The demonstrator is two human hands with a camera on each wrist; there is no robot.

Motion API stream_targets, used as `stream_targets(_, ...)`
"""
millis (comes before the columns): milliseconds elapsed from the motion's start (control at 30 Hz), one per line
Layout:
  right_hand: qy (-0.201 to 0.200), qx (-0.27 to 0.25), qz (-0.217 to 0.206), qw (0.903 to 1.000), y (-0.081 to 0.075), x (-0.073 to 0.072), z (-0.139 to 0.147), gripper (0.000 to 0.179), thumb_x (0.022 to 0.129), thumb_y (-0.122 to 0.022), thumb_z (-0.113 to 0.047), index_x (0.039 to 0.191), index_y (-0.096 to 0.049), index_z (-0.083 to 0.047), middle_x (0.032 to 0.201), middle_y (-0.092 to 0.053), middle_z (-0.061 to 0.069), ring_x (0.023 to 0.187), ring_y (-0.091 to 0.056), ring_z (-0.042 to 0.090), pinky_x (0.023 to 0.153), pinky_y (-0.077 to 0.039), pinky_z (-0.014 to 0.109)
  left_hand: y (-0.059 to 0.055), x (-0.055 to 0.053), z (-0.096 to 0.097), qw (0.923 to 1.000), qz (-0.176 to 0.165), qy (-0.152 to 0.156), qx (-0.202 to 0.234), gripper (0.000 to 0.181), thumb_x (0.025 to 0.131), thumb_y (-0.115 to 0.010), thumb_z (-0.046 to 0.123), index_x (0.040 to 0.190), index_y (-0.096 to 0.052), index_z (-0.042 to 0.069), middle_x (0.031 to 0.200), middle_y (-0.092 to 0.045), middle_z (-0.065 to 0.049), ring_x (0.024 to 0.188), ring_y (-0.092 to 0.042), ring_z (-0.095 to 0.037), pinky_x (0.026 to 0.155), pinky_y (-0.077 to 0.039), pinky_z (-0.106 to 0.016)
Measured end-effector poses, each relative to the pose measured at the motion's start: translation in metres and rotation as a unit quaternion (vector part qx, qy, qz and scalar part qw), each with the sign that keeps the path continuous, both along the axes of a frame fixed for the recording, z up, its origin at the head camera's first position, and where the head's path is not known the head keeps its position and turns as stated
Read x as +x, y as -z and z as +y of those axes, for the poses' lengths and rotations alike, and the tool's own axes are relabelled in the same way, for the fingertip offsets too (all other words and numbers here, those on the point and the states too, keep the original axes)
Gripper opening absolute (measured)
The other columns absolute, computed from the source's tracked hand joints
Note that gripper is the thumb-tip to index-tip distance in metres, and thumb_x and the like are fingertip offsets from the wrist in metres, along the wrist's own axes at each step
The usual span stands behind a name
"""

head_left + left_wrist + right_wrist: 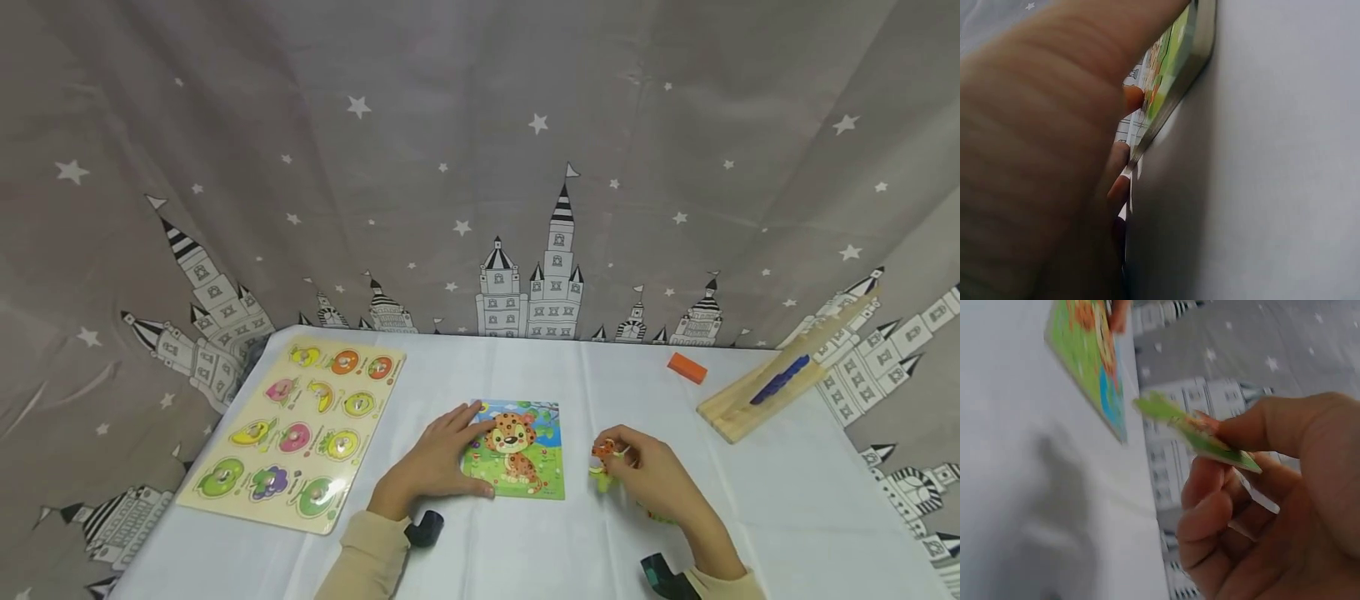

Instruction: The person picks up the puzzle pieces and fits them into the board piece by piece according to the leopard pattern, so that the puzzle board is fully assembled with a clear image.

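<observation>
A square picture puzzle (519, 467) with a spotted leopard cub on green grass lies flat near the middle of the white table. My left hand (442, 458) rests at its left side with fingers extended, the index finger over the picture and the thumb by the lower left corner. To the right of the puzzle, my right hand (648, 471) pinches a puzzle piece (1188, 428) between thumb and fingers, above the table. Green and orange print shows on this thin piece. Another green bit (660, 517) shows partly hidden under the right hand.
A fruit peg puzzle board (258, 400) lies on the left of the table. An orange block (687, 367) sits at the back right, beside a wooden board (738, 408) with a dark blue strip (780, 379) on it. A grey castle-print curtain (420, 167) hangs behind.
</observation>
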State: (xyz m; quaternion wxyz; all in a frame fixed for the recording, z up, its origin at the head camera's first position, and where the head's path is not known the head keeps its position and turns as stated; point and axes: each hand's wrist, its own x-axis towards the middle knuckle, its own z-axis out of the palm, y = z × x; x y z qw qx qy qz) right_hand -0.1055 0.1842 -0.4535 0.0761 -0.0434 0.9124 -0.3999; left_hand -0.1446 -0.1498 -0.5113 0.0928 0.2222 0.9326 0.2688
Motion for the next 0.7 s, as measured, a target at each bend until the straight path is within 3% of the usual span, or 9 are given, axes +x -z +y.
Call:
stream_targets(167,0.013,-0.062,-0.015,0.9979,0.009,-0.004,-0.032,0.012,0.088,-0.073,-0.014,0.097,-0.065,-0.012,0.083,-0.068,0.0,0.067,-0.056,0.011,0.054,-0.044,0.023,-0.002,0.0,0.001,1.0,0.002,0.002,-0.001,0.1,0.069,-0.084,0.065,0.154,-0.046,0.028,0.172,-0.021,-0.004,0.159,-0.018,-0.036,0.126,-0.018,-0.063)
stream_targets(333,-0.018,-0.097,-0.025,0.9948,0.024,-0.005,-0.059,0.017,0.088,-0.076,-0.016,0.095,-0.062,-0.009,0.07,-0.067,0.001,0.062,-0.061,0.013,0.052,-0.042,0.022,-0.001,0.0,0.001,0.9998,0.019,0.007,-0.003,0.088,0.079,-0.079,0.061,0.153,-0.048,0.025,0.171,-0.024,-0.007,0.157,-0.022,-0.037,0.126,-0.021,-0.062)
stream_targets(400,-0.032,-0.1,-0.022,0.9943,0.03,-0.004,-0.068,0.019,0.089,-0.077,-0.016,0.097,-0.062,-0.007,0.072,-0.068,0.0,0.062,-0.065,0.012,0.052,-0.044,0.021,0.001,0.0,0.002,0.9997,0.025,0.006,-0.005,0.081,0.083,-0.075,0.059,0.152,-0.049,0.025,0.17,-0.025,-0.007,0.157,-0.023,-0.037,0.126,-0.021,-0.061)
stream_targets(700,-0.027,-0.023,0.034,0.9988,0.044,-0.002,-0.092,0.016,0.086,-0.08,-0.017,0.093,-0.067,-0.011,0.072,-0.066,-0.005,0.061,-0.059,0.007,0.055,-0.045,0.021,0.006,0.001,0.007,0.999,0.042,-0.011,-0.008,0.071,0.09,-0.068,0.057,0.15,-0.05,0.024,0.169,-0.029,-0.008,0.156,-0.025,-0.037,0.127,-0.021,-0.059)
